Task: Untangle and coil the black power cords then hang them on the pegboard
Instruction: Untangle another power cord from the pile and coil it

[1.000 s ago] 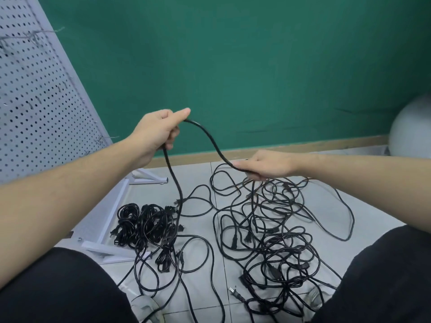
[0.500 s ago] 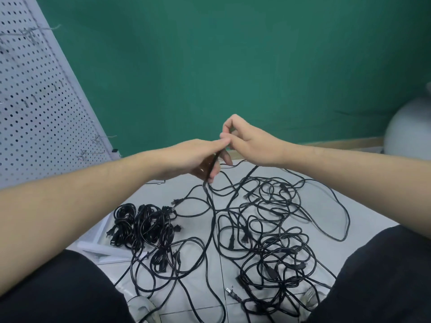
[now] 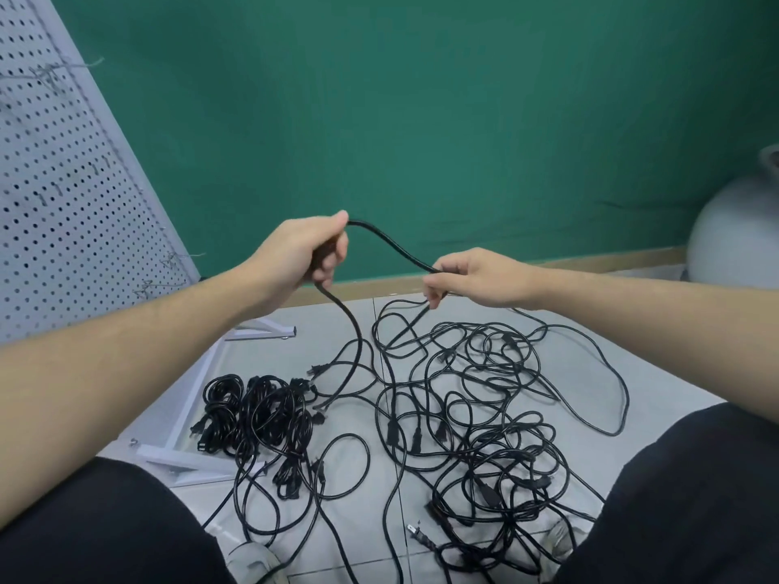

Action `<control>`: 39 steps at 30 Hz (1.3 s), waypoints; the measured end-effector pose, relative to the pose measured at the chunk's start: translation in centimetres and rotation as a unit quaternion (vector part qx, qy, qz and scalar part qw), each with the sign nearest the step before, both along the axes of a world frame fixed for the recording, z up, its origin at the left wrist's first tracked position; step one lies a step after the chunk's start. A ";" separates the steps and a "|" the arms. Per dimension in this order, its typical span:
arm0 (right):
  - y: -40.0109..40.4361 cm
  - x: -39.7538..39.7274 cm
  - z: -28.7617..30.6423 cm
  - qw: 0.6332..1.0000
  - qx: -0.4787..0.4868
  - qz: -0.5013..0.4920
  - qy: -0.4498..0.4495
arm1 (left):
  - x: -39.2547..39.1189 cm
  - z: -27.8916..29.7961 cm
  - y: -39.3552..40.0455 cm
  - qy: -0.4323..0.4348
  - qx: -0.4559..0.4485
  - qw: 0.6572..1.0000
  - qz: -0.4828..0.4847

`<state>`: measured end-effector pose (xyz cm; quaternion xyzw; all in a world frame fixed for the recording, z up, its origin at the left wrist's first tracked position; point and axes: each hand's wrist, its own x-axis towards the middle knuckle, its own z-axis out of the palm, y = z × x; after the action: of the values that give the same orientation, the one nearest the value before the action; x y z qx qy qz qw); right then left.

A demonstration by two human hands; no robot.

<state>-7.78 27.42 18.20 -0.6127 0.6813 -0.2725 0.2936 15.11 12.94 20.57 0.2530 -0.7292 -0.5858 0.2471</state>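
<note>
On the floor (image 3: 337, 419) before me, most power cords (image 3: 484, 415) lie tangled; a coiled bundle (image 3: 257, 415) sits by the pegboard (image 3: 63, 183), which appears to carry none. My left hand (image 3: 303, 250) and right hand (image 3: 476, 280), apart, grip one cord (image 3: 392, 246); coiling looks barely begun.

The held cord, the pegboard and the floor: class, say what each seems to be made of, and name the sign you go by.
Held cord: probably rubber or soft plastic sheathing, smooth black with a slight sheen; it bends in a soft arc between the left hand and right hand.
Pegboard: likely painted metal, matt pale grey, evenly punched with holes.
Floor: apparently glazed tile, pale grey, with straight joints.
</note>
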 end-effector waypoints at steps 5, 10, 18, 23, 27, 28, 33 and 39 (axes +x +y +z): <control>0.2 0.5 0.6 0.999 -0.018 0.008 0.031 | 1.9 -2.5 -0.8 -0.177 -0.099 0.979 -0.035; -0.4 2.2 1.0 0.997 -0.021 0.052 0.059 | 0.0 -2.8 1.1 -0.192 -0.113 0.971 -0.082; -0.2 1.9 1.1 0.999 0.006 0.040 0.017 | -2.2 -1.5 3.0 -0.190 -0.098 0.966 -0.143; 0.4 1.2 -0.4 0.993 0.081 0.084 0.033 | -2.2 -0.2 3.2 -0.048 -0.009 0.994 -0.095; -0.1 0.5 -1.5 0.991 0.109 0.074 0.038 | -2.1 0.1 2.9 0.032 0.032 0.999 -0.027; -0.3 0.3 -1.7 0.988 0.116 0.080 0.060 | -2.0 0.1 2.7 0.049 0.047 0.998 -0.002; 0.1 -1.0 -2.8 0.981 0.155 0.071 0.098 | -0.8 0.0 0.7 -0.002 0.054 0.998 0.024; 0.4 -2.3 -2.3 0.988 0.108 0.012 0.108 | 2.1 -1.4 -1.4 -0.238 0.061 0.959 -0.138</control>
<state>-10.10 27.86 15.88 -0.6112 0.7273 -0.1261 0.2858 17.20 11.52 19.17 0.2963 -0.7575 -0.5809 -0.0328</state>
